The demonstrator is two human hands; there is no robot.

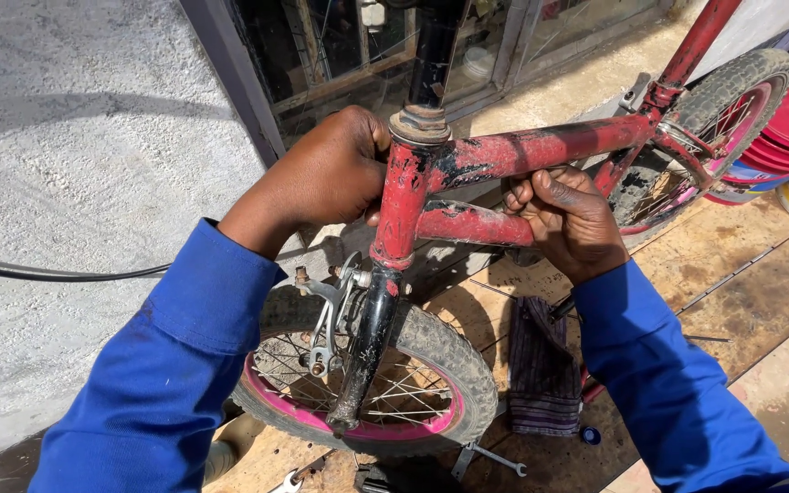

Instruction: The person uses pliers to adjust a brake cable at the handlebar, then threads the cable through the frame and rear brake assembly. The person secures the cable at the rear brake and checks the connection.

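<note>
Both hands [331, 173] [568, 224] around red bicycle frame [522, 151], gripping.

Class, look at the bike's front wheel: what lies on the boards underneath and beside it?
Near the front wheel lie a metal wrench and a dark striped cloth on the wooden boards. What lies directly beneath the tyre is hidden.
</note>
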